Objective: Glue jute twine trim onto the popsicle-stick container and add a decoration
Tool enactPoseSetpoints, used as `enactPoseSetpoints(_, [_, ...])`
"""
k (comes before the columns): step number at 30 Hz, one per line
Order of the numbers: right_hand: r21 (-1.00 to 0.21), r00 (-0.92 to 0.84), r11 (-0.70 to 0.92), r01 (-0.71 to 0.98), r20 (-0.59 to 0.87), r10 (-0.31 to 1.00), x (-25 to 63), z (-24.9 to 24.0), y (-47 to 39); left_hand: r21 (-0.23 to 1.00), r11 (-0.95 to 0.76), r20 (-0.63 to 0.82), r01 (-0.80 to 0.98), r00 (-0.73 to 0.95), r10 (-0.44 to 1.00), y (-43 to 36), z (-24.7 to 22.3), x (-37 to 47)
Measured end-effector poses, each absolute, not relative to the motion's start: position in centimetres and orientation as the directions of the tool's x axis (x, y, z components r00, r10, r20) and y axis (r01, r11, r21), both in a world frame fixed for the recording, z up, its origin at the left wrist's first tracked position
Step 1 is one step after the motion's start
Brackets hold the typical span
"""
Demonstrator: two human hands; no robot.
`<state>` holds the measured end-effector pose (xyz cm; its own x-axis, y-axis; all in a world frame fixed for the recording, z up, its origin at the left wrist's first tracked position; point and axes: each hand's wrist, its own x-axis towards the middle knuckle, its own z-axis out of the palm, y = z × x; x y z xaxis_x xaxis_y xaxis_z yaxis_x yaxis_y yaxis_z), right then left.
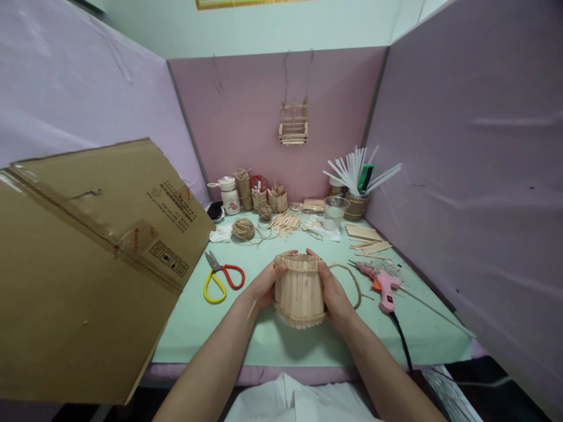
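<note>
Between my two hands is a round cup made of upright wooden craft sticks, with twisted twine bands near its top and bottom edges. My left hand grips its left side, thumb near the upper band. On the opposite side my right hand is wrapped round the wall, fingertips over the far rim. A loose length of twine curves out to the right behind my right hand; where it begins is hidden. Scissors with one yellow and one red handle lie left of the cup. A pink glue gun rests at the right.
A large cardboard sheet leans over the table's left side. Toward the back are a twine ball, scattered sticks, a clear plastic cup, a white bottle and a pot of white glue sticks. The glue gun's cord hangs over the front edge.
</note>
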<state>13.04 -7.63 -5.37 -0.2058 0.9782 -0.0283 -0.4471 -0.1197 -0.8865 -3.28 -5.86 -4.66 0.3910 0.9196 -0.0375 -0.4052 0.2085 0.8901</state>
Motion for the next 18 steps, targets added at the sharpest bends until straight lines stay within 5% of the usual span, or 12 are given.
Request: enactPoseSetpoints(18, [-0.924,-0.100,-0.049,-0.378,-0.012,0.995,12.92,-5.69,-6.80,0.879,0.168,-0.028,-0.447,0.304,0.952,-6.29,-4.97,-2.66])
